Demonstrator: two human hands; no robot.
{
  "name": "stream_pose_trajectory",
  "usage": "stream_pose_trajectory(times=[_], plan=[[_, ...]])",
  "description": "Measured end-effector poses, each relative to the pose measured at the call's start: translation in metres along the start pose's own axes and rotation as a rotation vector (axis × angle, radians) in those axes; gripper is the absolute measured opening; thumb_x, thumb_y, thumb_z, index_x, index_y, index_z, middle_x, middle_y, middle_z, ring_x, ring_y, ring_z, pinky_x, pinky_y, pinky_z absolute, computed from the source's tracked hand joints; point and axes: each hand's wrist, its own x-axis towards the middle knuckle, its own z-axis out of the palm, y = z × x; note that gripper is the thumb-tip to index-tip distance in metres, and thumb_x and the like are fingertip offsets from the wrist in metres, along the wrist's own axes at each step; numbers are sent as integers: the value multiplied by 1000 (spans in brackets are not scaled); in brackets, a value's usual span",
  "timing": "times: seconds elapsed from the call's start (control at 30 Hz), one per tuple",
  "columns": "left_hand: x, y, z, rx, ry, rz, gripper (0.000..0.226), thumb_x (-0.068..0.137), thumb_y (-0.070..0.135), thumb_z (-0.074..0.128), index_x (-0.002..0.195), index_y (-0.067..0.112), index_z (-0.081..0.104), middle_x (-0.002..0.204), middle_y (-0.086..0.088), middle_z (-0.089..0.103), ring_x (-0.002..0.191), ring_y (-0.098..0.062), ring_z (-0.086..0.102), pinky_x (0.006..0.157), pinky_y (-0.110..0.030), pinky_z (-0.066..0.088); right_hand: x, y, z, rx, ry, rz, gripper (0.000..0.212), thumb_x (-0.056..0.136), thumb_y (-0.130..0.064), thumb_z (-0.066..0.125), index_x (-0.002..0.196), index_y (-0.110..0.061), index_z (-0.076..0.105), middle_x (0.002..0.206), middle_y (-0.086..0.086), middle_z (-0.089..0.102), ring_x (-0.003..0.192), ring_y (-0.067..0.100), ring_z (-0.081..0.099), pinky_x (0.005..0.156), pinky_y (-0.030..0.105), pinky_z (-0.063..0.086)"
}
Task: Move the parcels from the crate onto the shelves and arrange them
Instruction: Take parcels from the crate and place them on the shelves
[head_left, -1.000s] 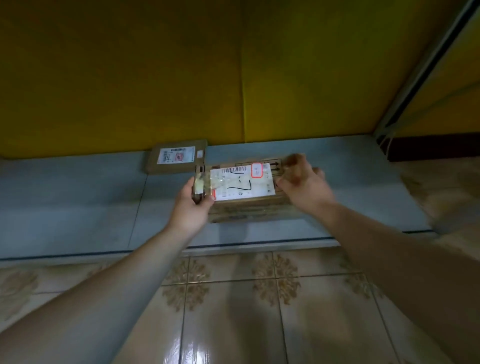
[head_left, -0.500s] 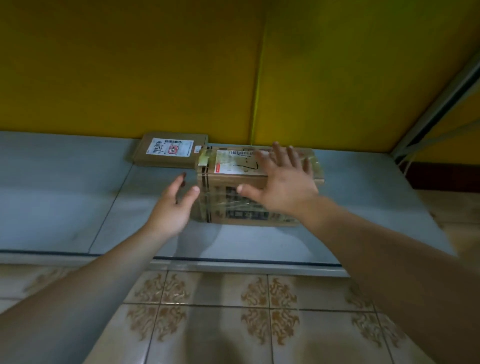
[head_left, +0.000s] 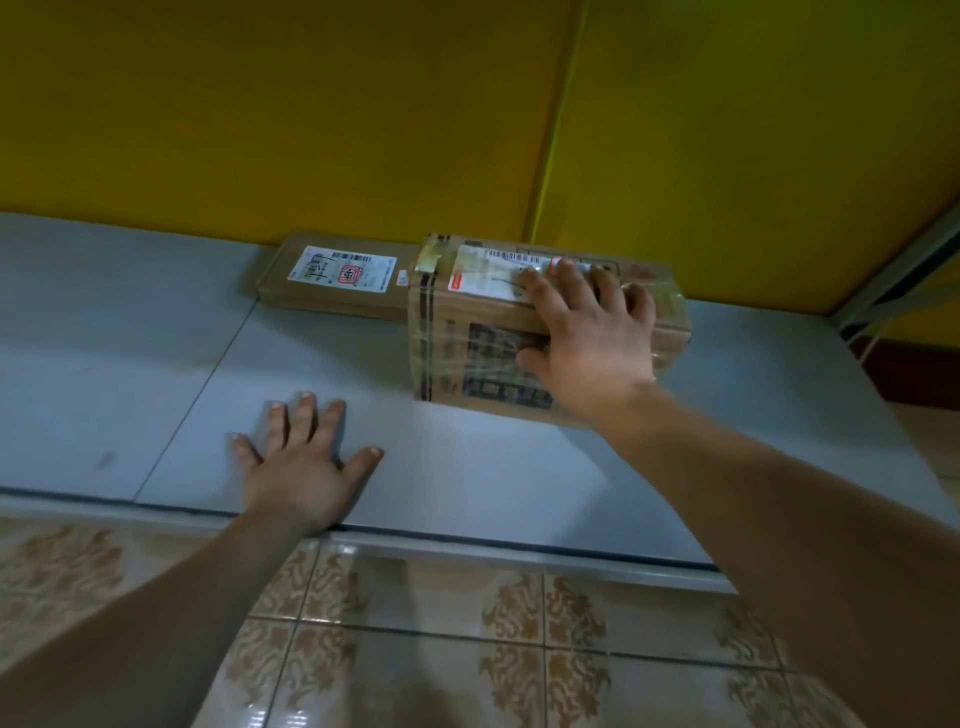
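Where the frame is nearest to us, along its bottom edge, the glossy patterned floor tiles (head_left: 415, 649) run up to the front lip of a low grey shelf (head_left: 467, 467). Our left hand (head_left: 298, 462) lies flat on that shelf at lower centre-left, palm down, fingers spread and straight, holding nothing. Further in, right of centre, our right hand (head_left: 592, 332) is laid over a taped cardboard parcel (head_left: 457, 353) that stands on the shelf. Its fingers stretch straight across the top and partly cover the white shipping label (head_left: 483, 275), and its thumb rests on the printed front face; nothing is clasped. Just to the left of this box, touching or almost touching its far corner, a flat cardboard parcel (head_left: 337, 291) lies label-up against the back. Behind both rises the yellow wall (head_left: 311, 114).
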Motion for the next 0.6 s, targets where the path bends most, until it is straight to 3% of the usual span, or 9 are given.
stream_pose_trajectory(times=[0.23, 0.37, 0.6], plan=[[-2, 0, 1, 4, 30, 4, 77, 88, 74, 15, 153, 37, -2, 163, 5, -14, 148, -23, -17, 116, -58, -4, 38, 4, 26, 29, 126, 109, 76, 96, -41, 56, 156, -25, 12, 162, 6, 15, 149, 31, 10, 118, 55, 2], [-3, 0, 0, -12, 55, 12, 76, 88, 73, 16, 153, 37, 1, 163, 5, -11, 149, -22, -16, 117, -56, -4, 44, 9, 40, 35, 246, 68, 80, 90, -45, 63, 154, -21, 22, 157, 9, 27, 145, 33, 20, 117, 52, 4], [-3, 1, 1, -19, 67, -2, 77, 88, 74, 17, 153, 37, 1, 163, 6, -10, 149, -20, -15, 116, -55, -4, 75, 18, 52, 26, 297, 46, 79, 92, -41, 63, 155, -16, 24, 157, 12, 29, 146, 33, 22, 117, 50, 6]])
